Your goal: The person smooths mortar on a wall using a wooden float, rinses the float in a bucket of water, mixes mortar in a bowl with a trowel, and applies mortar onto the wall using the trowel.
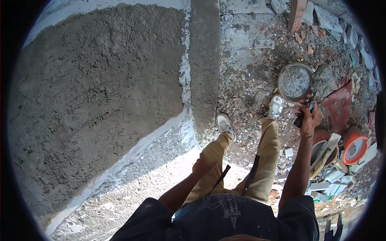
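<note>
My right hand (309, 119) is closed around the dark handle of a trowel (323, 82), whose blade looks coated in grey mortar. Just left of the blade, a round, mortar-smeared pan (295, 82) sits on the rubble, close to my shoe. My left hand (202, 164) rests against my bent leg near the knee; its fingers are hard to make out against the tan trousers. To the left stands a wall with a broad patch of wet grey mortar (100, 76).
A plastered strip (204, 52) runs along the wall's corner. Orange-red buckets (355, 145), a wooden board (325, 156) and broken tiles (333, 188) lie at the right. A reddish sheet (337, 106) lies beyond my right hand. Debris covers the ground, and a brown post (296, 16) stands at the top.
</note>
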`<state>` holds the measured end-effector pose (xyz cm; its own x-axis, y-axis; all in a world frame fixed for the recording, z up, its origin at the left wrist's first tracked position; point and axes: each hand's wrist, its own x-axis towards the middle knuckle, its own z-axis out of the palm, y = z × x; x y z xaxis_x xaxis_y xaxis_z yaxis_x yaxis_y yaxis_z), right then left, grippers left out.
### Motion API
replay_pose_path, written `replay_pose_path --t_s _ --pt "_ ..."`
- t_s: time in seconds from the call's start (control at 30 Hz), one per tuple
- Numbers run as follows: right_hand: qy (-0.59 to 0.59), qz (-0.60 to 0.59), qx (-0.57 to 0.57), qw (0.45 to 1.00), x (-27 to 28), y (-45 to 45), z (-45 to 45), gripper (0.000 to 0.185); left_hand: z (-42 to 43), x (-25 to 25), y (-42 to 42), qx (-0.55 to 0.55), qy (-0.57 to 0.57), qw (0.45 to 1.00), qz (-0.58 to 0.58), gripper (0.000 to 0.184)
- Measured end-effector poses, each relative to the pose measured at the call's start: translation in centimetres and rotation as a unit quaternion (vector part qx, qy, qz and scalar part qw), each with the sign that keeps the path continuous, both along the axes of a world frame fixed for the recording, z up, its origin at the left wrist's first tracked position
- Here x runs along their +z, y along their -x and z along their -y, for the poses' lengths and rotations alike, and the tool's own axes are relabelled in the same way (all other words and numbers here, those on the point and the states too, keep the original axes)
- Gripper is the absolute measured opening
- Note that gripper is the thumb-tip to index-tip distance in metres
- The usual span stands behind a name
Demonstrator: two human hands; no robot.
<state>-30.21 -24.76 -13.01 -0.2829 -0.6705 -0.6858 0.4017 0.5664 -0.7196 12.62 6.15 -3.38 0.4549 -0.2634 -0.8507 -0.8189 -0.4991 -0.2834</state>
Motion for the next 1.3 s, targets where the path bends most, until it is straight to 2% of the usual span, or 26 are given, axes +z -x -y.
replay_pose_path --t_s 0.1,0.17,0.23,0.3,0.33,0.37,0.4,0.43,0.47,0.5,0.53,0.57,0.6,0.63,0.67,0.73,0.77,0.83,0.93,0.97,1.0,1.03,1.07,1.2,1.27,1.3 --pt "0.049 -0.087 0.03 0.995 1.5 -2.2 0.2 0.038 -9.2 -4.3 -3.8 -0.03 0.02 0.996 -0.085 0.091" --pt "0.077 -0.14 0.019 0.987 2.4 -6.5 0.6 0.035 -7.9 -4.3 -2.1 0.007 -0.004 0.999 -0.042 0.101" --pt "0.073 -0.182 -0.023 0.98 0.9 -13.7 1.0 0.038 -3.5 -2.2 0.4 0.049 -0.026 0.998 0.043 0.11" --pt "0.094 -0.238 -0.085 0.963 -5.6 -23.3 0.9 0.045 -2.0 -0.8 -0.4 0.102 -0.021 0.994 0.034 0.112" --pt "0.136 -0.364 -0.097 0.916 -9.7 -29.6 1.7 0.048 -1.5 -0.2 -1.4 0.136 -0.016 0.99 0.014 0.11" --pt "0.051 -0.412 -0.085 0.906 -8.7 -37.5 3.4 0.026 -1.8 -0.1 -2.6 0.166 -0.013 0.986 -0.003 0.109" --pt "-0.039 -0.319 0.01 0.947 -8.7 -45.1 5.2 0.024 -2.2 -0.7 -3.2 0.176 -0.013 0.984 -0.001 0.106" --pt "-0.128 -0.232 0.13 0.955 -7.9 -52.7 7.4 0.023 -2.9 -0.7 -3.7 0.177 -0.021 0.984 0.003 0.104" --pt "0.067 -0.123 0.219 0.966 -5.0 -57.6 8.4 0.021 -3.6 -0.7 -4.5 0.176 -0.03 0.984 0.005 0.102" --pt "0.248 -0.087 0.214 0.941 2.2 -60.1 8.1 0.031 -5.1 -1.6 -5.3 0.201 -0.052 0.978 0.002 0.099" --pt "0.371 -0.029 0.18 0.911 8.8 -61.3 7.5 0.038 -6.1 -1.9 -5.8 0.205 -0.004 0.978 -0.027 0.098" --pt "0.417 0.032 0.139 0.898 13.6 -61.8 6.5 0.041 -6.8 -1.9 -5.9 0.211 0.048 0.975 -0.057 0.097" --pt "0.403 0.056 0.156 0.9 15.0 -60.7 4.9 0.041 -7.3 -1.6 -5.9 0.214 0.1 0.968 -0.089 0.097" --pt "0.392 0.079 0.171 0.901 16.0 -58.5 3.9 0.04 -7.6 -1.8 -6.1 0.135 0.051 0.987 -0.071 0.092" --pt "0.383 0.099 0.185 0.9 16.5 -55.9 3.7 0.04 -6.2 -1.1 -5.9 0.14 0.036 0.988 -0.051 0.091" --pt "0.324 -0.031 0.251 0.911 9.9 -49.8 1.9 0.039 -2.3 0.0 -5.2 0.139 0.009 0.99 -0.015 0.088" --pt "0.243 -0.108 0.318 0.91 6.1 -45.3 0.9 0.037 -3.0 -0.3 -5.4 0.12 0.03 0.992 -0.029 0.088" --pt "0.059 -0.307 0.456 0.833 1.1 -34.0 -0.9 0.039 -3.8 -0.8 -5.4 0.106 0.031 0.993 -0.034 0.09" --pt "-0.068 -0.449 0.352 0.819 -7.6 -18.8 -6.0 0.038 -5.0 -1.8 -4.7 0.09 0.022 0.995 -0.029 0.095" --pt "-0.121 -0.462 0.346 0.808 -9.5 -13.8 -6.7 0.04 -4.9 -1.8 -4.0 0.073 0.028 0.997 -0.022 0.096" --pt "-0.16 -0.514 0.333 0.775 -10.7 -10.1 -7.1 0.039 -4.2 -2.0 -3.0 0.058 0.036 0.998 -0.012 0.097" --pt "-0.175 -0.548 0.316 0.754 -14.4 -6.0 -8.2 0.037 -3.4 -2.0 -2.2 0.075 0.009 0.997 0.003 0.098" --pt "-0.234 -0.533 0.291 0.759 -15.1 -3.9 -7.5 0.035 -3.1 -2.1 -1.6 0.062 0.005 0.998 0.002 0.098" --pt "-0.319 -0.479 0.305 0.759 -20.7 -1.6 -3.4 0.034 -2.7 -2.8 0.3 0.013 0.003 1.0 0.025 0.099" --pt "-0.286 -0.452 0.291 0.793 -25.5 -2.7 -3.0 0.048 -2.0 -3.3 1.1 -0.006 -0.009 0.999 0.042 0.099" --pt "-0.251 -0.429 0.254 0.83 -26.4 -3.8 -2.5 0.048 -1.4 -3.5 1.6 -0.012 -0.023 0.998 0.049 0.1"
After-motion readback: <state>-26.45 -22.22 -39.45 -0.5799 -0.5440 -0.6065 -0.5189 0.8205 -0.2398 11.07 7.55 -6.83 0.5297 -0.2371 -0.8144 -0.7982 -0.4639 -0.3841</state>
